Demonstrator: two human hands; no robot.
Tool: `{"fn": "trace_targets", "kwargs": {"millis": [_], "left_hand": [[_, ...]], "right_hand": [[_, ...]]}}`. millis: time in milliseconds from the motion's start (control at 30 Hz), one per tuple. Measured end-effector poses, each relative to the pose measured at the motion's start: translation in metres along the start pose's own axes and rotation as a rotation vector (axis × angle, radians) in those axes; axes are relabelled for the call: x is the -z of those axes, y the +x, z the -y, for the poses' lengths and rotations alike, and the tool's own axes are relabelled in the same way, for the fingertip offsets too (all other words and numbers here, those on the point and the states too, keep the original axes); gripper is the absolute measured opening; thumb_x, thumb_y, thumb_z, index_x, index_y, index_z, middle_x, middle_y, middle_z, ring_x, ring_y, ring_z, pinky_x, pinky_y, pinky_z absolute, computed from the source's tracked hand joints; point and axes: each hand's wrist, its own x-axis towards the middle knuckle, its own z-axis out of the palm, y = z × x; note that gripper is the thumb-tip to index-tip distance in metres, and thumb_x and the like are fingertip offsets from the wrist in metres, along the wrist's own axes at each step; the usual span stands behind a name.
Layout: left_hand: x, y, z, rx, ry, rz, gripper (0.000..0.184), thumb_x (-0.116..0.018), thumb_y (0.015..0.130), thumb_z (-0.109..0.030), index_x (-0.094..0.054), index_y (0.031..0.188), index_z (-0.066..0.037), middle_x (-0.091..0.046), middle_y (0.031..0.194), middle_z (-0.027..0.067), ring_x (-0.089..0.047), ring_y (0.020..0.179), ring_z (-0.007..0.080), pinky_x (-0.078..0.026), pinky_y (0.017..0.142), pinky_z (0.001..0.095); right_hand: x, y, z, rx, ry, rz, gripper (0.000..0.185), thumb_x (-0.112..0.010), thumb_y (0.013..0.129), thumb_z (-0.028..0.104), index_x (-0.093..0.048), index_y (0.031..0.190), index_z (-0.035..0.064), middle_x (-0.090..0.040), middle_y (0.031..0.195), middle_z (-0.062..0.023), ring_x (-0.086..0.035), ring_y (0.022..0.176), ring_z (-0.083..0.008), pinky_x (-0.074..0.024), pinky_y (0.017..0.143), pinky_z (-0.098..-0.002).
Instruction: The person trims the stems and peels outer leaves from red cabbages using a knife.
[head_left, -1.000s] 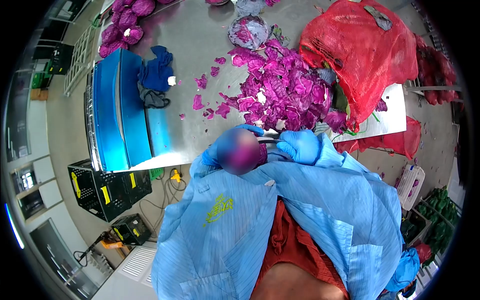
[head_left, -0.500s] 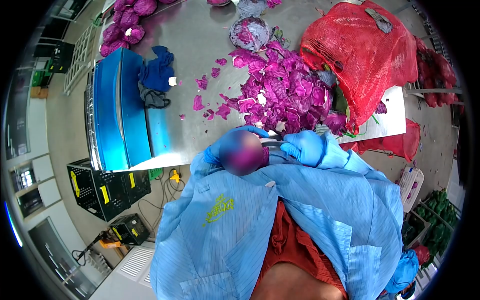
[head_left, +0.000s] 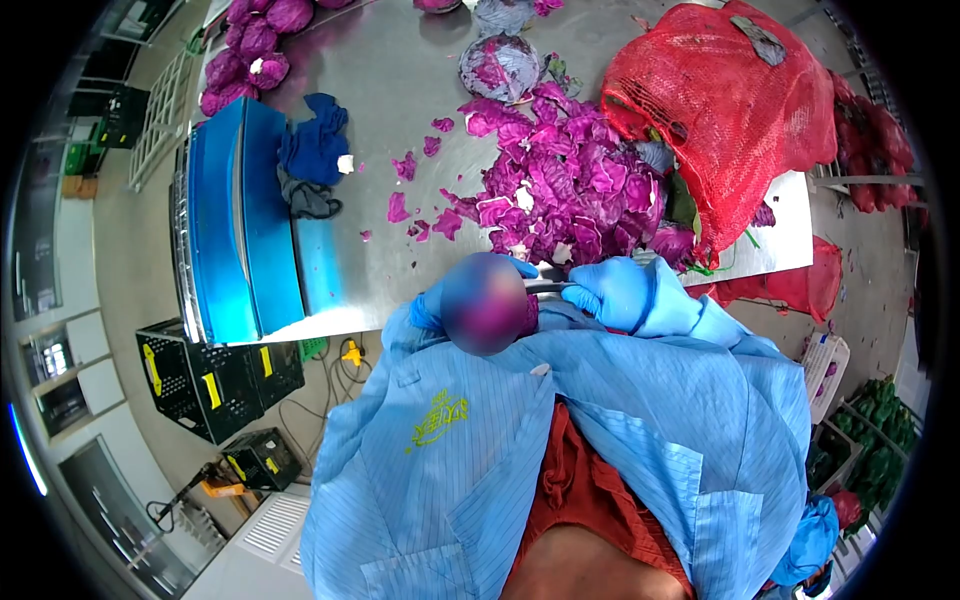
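My left hand (head_left: pixel 428 308), in a blue glove, is closed around a red cabbage (head_left: pixel 496 318) at the table's near edge. A round blur covers much of the cabbage and of that hand. My right hand (head_left: pixel 608 293), gloved in blue too, grips the dark handle of a knife (head_left: pixel 545 287) and points it leftward at the cabbage's right side. Whether the blade touches the cabbage I cannot tell. Just beyond both hands lies a heap of purple cabbage leaves (head_left: pixel 570 190), with loose scraps scattered to its left.
A red mesh sack (head_left: pixel 720 110) stands right of the leaves on the metal table (head_left: pixel 390 270). Whole cabbages (head_left: pixel 255 45) are piled far left, and a greyish one (head_left: pixel 500 68) sits behind the heap. A blue box (head_left: pixel 235 220) and cloth (head_left: pixel 315 140) occupy the left; black crates (head_left: pixel 200 380) stand below.
My right hand and forearm have shifted slightly upward with the knife, whose handle shows more level. My left hand still holds the cabbage in nearly the same place.
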Motion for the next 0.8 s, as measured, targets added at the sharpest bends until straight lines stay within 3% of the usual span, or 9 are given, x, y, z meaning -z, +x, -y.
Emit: {"fn": "trace_targets", "kwargs": {"millis": [133,233,333,433,533,567,667,700,800], "left_hand": [[-0.003,0.002,-0.004,0.151,-0.120,-0.029,0.051,-0.061,0.088,-0.019,-0.047,0.132,0.004,-0.054,0.128,0.0137,-0.053,0.114,0.0194,-0.042,0.101,0.0318],[-0.003,0.003,-0.005,0.180,-0.147,-0.016,0.053,-0.061,0.088,-0.017,-0.045,0.134,0.004,-0.054,0.129,0.0138,-0.053,0.115,0.0193,-0.041,0.101,0.0319],[-0.006,0.004,-0.009,0.196,-0.146,-0.033,0.052,-0.060,0.089,-0.017,-0.045,0.134,0.004,-0.054,0.129,0.0134,-0.053,0.115,0.0190,-0.041,0.101,0.0317],[-0.003,0.006,-0.003,0.155,-0.113,0.012,0.045,-0.056,0.091,-0.017,-0.048,0.131,0.002,-0.056,0.124,0.0132,-0.057,0.109,0.0172,-0.046,0.094,0.0270],[0.001,0.007,0.002,0.165,-0.001,-0.002,0.047,-0.058,0.090,-0.018,-0.048,0.131,0.002,-0.056,0.125,0.0131,-0.056,0.110,0.0177,-0.046,0.095,0.0285],[0.000,0.006,0.002,0.159,-0.009,-0.005,0.047,-0.059,0.089,-0.018,-0.048,0.131,0.002,-0.056,0.125,0.0129,-0.056,0.110,0.0179,-0.045,0.095,0.0290],[0.001,0.002,0.000,0.140,-0.048,-0.021,0.049,-0.060,0.088,-0.020,-0.048,0.130,0.001,-0.056,0.125,0.0124,-0.055,0.111,0.0184,-0.045,0.097,0.0304],[0.000,-0.001,0.000,0.130,-0.055,-0.027,0.049,-0.061,0.087,-0.020,-0.049,0.130,0.001,-0.056,0.125,0.0122,-0.055,0.112,0.0185,-0.044,0.097,0.0309],[0.006,-0.007,0.005,0.094,-0.085,-0.048,0.051,-0.063,0.086,-0.022,-0.049,0.130,0.000,-0.056,0.125,0.0117,-0.055,0.113,0.0190,-0.044,0.098,0.0323]], "right_hand": [[-0.008,0.004,-0.017,0.056,0.201,0.053,0.041,-0.045,0.097,0.036,-0.061,0.084,0.0018,-0.060,0.067,-0.0175,-0.061,0.058,-0.0333,-0.0465,0.056,-0.0433],[-0.005,0.006,-0.017,-0.078,0.533,0.185,0.044,-0.046,0.099,0.037,-0.063,0.079,0.0009,-0.062,0.066,-0.0138,-0.060,0.058,-0.0231,-0.0469,0.059,-0.0370],[-0.017,0.009,-0.036,-0.054,0.565,0.215,0.045,-0.045,0.100,0.035,-0.065,0.080,0.0000,-0.064,0.068,-0.0099,-0.059,0.061,-0.0168,-0.0476,0.062,-0.0330],[-0.018,0.014,-0.046,-0.092,0.715,0.372,0.044,-0.045,0.100,0.034,-0.065,0.081,-0.0010,-0.067,0.071,-0.0084,-0.061,0.064,-0.0159,-0.0481,0.064,-0.0314],[-0.023,0.020,-0.051,-0.060,0.859,0.428,0.046,-0.044,0.101,0.034,-0.066,0.082,-0.0010,-0.067,0.072,-0.0074,-0.060,0.066,-0.0149,-0.0468,0.062,-0.0300],[-0.029,0.020,-0.052,-0.111,0.992,0.407,0.047,-0.043,0.101,0.034,-0.067,0.081,-0.0013,-0.064,0.067,-0.0067,-0.054,0.056,-0.0130,-0.0450,0.060,-0.0291],[-0.025,0.019,-0.054,-0.138,1.189,0.591,0.046,-0.043,0.100,0.033,-0.067,0.081,-0.0016,-0.058,0.059,-0.0045,-0.044,0.046,-0.0094,-0.0406,0.055,-0.0258],[-0.022,0.015,-0.044,-0.169,1.264,0.498,0.045,-0.044,0.100,0.032,-0.067,0.080,-0.0020,-0.051,0.053,-0.0025,-0.035,0.040,-0.0063,-0.0355,0.049,-0.0233],[-0.024,0.016,-0.036,0.014,1.326,0.119,0.042,-0.045,0.100,0.032,-0.064,0.082,-0.0010,-0.050,0.054,0.0005,-0.039,0.042,-0.0047,-0.0305,0.043,-0.0217]]}}
